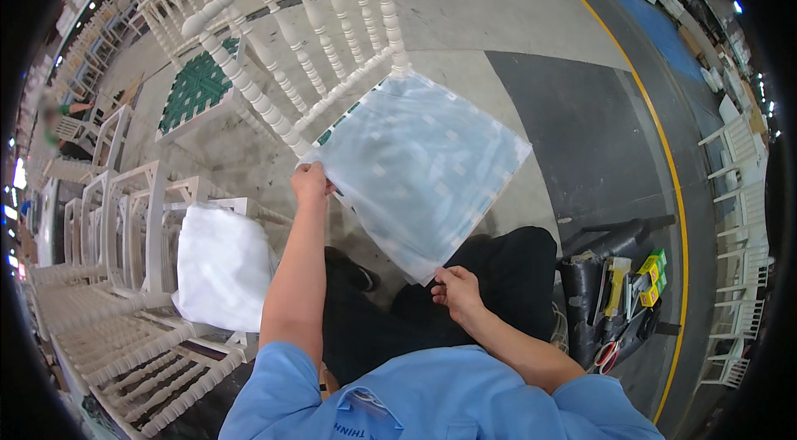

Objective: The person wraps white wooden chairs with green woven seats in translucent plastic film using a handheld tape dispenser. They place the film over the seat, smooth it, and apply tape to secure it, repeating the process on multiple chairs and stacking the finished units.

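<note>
A white chair [386,4] with turned spindles stands in front of me, its back on the far side. Over its seat lies a thin, see-through white cloth [423,158], spread almost flat. Dark green webbing shows at the seat's left edge and faintly through the cloth. My left hand [310,183] pinches the cloth at the seat's left corner, below the back post. With thumb and fingers closed, my right hand [457,287] grips the cloth's near corner, just above my lap.
A folded white cloth pile [222,266] rests on stacked chair frames [158,349] at left. Another chair seat with green webbing [199,87] stands beyond. At right, a black padded seat [585,299] bears red-handled scissors [608,354] and a yellow-green box [652,278]. A person [62,124] is far left.
</note>
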`<state>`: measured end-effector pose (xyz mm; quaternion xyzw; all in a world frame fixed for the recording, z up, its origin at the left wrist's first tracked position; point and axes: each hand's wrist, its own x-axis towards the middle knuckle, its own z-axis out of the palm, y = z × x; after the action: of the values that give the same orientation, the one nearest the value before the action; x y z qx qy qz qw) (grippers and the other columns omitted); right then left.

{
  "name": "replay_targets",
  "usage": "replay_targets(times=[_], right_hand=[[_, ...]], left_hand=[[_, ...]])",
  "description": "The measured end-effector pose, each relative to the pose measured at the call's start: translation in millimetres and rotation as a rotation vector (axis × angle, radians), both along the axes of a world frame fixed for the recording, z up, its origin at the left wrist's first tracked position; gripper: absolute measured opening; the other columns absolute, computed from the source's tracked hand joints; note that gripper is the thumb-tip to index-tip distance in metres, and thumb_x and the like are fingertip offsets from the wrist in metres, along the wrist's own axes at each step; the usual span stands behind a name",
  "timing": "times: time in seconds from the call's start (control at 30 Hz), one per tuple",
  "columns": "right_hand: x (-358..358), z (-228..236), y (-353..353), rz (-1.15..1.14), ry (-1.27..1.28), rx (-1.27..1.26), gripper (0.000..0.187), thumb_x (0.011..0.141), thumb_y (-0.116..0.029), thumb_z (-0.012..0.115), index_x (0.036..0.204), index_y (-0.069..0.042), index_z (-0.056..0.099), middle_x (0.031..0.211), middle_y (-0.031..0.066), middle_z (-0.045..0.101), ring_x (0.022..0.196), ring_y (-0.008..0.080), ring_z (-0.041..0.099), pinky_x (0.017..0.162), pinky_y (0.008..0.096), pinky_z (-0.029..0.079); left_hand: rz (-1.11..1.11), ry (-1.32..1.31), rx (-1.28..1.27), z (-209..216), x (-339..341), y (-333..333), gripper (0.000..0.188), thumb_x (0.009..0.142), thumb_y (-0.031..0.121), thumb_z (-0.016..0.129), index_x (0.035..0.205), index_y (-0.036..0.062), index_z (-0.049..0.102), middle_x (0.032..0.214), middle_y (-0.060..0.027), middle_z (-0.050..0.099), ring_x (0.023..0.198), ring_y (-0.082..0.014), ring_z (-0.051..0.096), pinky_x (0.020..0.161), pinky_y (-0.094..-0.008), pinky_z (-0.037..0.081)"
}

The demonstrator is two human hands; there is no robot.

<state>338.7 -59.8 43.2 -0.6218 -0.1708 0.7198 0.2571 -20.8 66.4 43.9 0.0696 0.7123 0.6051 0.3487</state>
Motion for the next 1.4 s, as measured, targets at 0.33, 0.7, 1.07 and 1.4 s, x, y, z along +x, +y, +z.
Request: replay_targets(times=[0.33,0.7,1.07,1.4], right_hand=[[-8,8,-14,0.022,0.051,-0.077,0.018,0.102,-0.022,0.073,0.098,-0.006,0.065,0.084,0.0073,0.069,0.059,0.0172,0.065,0.050,0.0330,0.053],[-18,0,-4,-0.098,0.150,-0.138,0.016,0.104,-0.022,0.070,0.096,-0.012,0.060,0.078,0.0035,0.064,0.055,0.0163,0.059,0.052,0.0368,0.052],[-20,6,0,-0.307,0.224,-0.114,0.016,0.106,-0.019,0.064,0.112,-0.010,0.052,0.100,0.0107,0.070,0.068,0.0214,0.066,0.061,0.0397,0.056],[-20,-7,24,-0.462,0.249,-0.059,0.024,0.097,-0.005,0.074,0.102,-0.009,0.051,0.087,0.0102,0.068,0.067,0.0222,0.066,0.060,0.0393,0.056]], left_hand=[[-0.020,-0.114,0.109,28,8,10,0.033,0.101,0.014,0.062,0.124,-0.0084,0.054,0.099,-0.0147,0.069,0.072,-0.0232,0.072,0.058,-0.0376,0.063],[-0.016,-0.056,0.059,25,8,15,0.034,0.102,0.014,0.060,0.126,-0.0071,0.051,0.099,-0.0148,0.071,0.072,-0.0245,0.072,0.057,-0.0397,0.060],[0.108,0.075,0.062,16,15,17,0.059,0.095,-0.001,0.053,0.153,0.0018,0.040,0.121,-0.0200,0.063,0.071,-0.0234,0.065,0.052,-0.0393,0.050],[-0.128,0.095,0.315,52,28,4,0.075,0.099,-0.009,0.043,0.168,0.0186,0.034,0.122,-0.0119,0.065,0.084,-0.0177,0.068,0.064,-0.0350,0.058]])
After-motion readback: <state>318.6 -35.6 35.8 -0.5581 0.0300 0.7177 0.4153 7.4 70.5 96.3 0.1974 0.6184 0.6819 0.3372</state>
